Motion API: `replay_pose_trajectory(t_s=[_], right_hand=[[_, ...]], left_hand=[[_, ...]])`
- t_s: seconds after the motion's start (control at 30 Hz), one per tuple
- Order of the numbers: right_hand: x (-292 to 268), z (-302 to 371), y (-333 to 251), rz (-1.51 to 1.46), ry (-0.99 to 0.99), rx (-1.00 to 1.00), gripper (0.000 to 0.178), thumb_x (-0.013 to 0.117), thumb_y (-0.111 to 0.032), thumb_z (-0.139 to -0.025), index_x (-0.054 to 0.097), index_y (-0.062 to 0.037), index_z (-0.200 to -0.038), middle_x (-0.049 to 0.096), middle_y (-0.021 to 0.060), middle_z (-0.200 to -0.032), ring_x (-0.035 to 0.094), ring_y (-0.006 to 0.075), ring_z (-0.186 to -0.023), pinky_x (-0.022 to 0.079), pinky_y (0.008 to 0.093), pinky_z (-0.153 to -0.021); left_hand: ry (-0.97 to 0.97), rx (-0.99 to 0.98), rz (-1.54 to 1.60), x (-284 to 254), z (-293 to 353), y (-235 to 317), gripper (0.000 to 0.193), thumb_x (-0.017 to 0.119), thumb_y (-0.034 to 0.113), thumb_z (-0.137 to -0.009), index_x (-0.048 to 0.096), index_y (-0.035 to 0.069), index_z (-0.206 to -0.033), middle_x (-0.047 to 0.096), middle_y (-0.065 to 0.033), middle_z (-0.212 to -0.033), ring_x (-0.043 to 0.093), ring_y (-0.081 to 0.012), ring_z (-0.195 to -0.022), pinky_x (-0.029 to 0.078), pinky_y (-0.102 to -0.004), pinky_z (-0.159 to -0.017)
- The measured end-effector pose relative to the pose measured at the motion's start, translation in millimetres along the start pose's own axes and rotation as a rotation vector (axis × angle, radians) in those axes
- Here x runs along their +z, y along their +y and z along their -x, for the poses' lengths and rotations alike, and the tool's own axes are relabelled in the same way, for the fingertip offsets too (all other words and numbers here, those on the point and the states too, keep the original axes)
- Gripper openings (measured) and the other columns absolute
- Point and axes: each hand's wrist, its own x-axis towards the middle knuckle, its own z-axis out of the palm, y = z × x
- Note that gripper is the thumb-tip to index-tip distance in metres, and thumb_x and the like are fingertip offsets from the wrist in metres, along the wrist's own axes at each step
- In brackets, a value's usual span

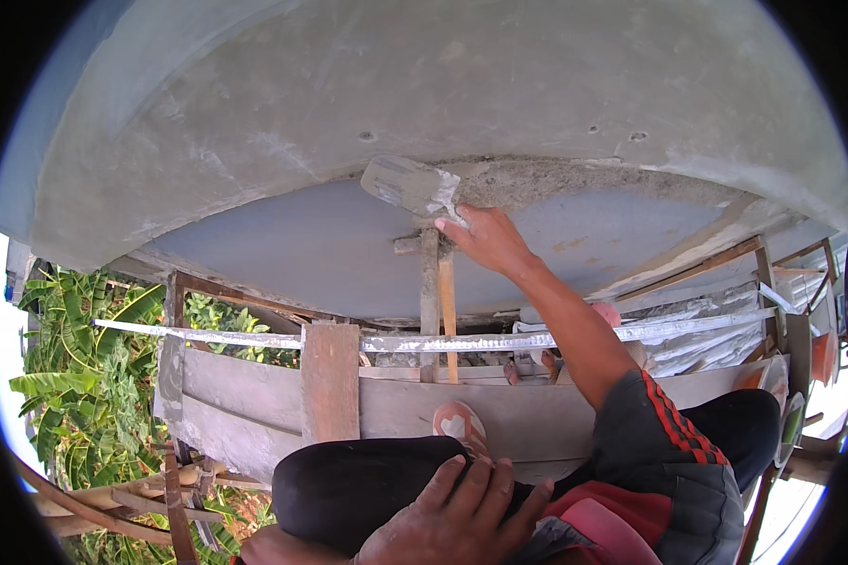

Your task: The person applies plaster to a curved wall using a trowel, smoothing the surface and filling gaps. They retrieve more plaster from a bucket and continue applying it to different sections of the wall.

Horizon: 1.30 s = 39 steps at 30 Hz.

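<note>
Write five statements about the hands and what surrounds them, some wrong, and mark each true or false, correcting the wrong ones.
1. The right hand holds a trowel. True.
2. The left hand touches the trowel's blade. False: it is apart from the trowel, near the picture's lower edge.
3. Leafy plants show at the picture's left. True.
4. The shoe is plain black. False: it is pinkish orange and white.
5. The right sleeve carries red stripes. True.

No legible lettering (nor any numbers) anywhere.
</note>
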Motion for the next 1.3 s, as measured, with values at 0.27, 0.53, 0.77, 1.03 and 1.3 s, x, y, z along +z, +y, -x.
replay_pose_trajectory(t_s=[0.27, 0.53, 0.77, 1.03, 1.3], right_hand=[[-19.1, 1.7, -1.2, -0.014, 0.001, -0.005, 0.066, 0.058, -0.055, -0.108, 0.072, 0.0097, -0.113, 0.071, 0.0286, -0.084, 0.072, 0.0454, -0.083, 0.055, 0.0557, -0.082], [-37.7, 1.3, -7.3, -0.069, -0.016, 0.015, 0.068, 0.058, -0.059, -0.106, 0.074, 0.0065, -0.112, 0.068, 0.0280, -0.078, 0.069, 0.0454, -0.080, 0.054, 0.0552, -0.078], [-49.3, 12.6, 3.3, -0.105, 0.018, 0.064, 0.068, 0.059, -0.060, -0.106, 0.075, 0.0060, -0.105, 0.068, 0.0280, -0.079, 0.071, 0.0453, -0.080, 0.054, 0.0541, -0.077], [-46.9, 21.7, 51.8, -0.048, 0.173, -0.032, 0.067, 0.061, -0.060, -0.105, 0.074, 0.0058, -0.106, 0.069, 0.0257, -0.077, 0.070, 0.0434, -0.076, 0.055, 0.0525, -0.076], [-77.5, 27.4, 59.6, 0.011, 0.068, -0.006, 0.068, 0.063, -0.061, -0.104, 0.074, 0.0056, -0.108, 0.070, 0.0251, -0.079, 0.073, 0.0410, -0.079, 0.056, 0.0514, -0.076]], left_hand=[[-0.041, 0.002, 0.036, -8.7, -9.1, 1.9, 0.058, 0.053, 0.035, -0.101, 0.057, 0.007, -0.151, 0.060, -0.0196, -0.139, 0.054, -0.0333, -0.134, 0.039, -0.0477, -0.120], [-0.099, 0.001, 0.064, -10.0, -16.1, 5.1, 0.056, 0.055, 0.032, -0.103, 0.056, 0.008, -0.153, 0.060, -0.0210, -0.141, 0.053, -0.0337, -0.137, 0.039, -0.0468, -0.121], [-0.039, -0.001, 0.084, -3.1, -16.6, 9.1, 0.058, 0.056, 0.033, -0.101, 0.055, 0.007, -0.153, 0.058, -0.0216, -0.145, 0.052, -0.0349, -0.139, 0.038, -0.0469, -0.122], [-0.015, -0.032, 0.074, -14.0, -30.1, 11.8, 0.057, 0.057, 0.036, -0.103, 0.057, 0.007, -0.152, 0.060, -0.0209, -0.141, 0.055, -0.0345, -0.134, 0.039, -0.0464, -0.121], [-0.062, -0.015, 0.052, -20.7, -41.1, 13.5, 0.059, 0.061, 0.038, -0.102, 0.057, 0.007, -0.152, 0.060, -0.0207, -0.141, 0.054, -0.0339, -0.135, 0.039, -0.0475, -0.121]])
